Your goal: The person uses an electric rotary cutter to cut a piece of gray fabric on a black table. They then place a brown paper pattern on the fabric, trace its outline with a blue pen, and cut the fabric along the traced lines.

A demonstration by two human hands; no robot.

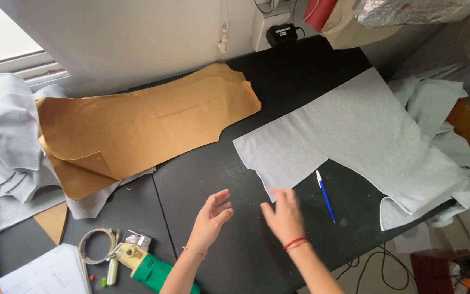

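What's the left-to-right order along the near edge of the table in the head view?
White paper sheet → tape roll → green-handled cutting tool → left hand → right hand → blue pen → grey fabric piece.

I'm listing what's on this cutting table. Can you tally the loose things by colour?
Grey, 3: cut fabric piece, fabric heap at left, fabric heap at right
Brown, 1: paper pattern
Blue, 1: pen
Green, 1: cutting tool
White, 1: notepad
Total: 7
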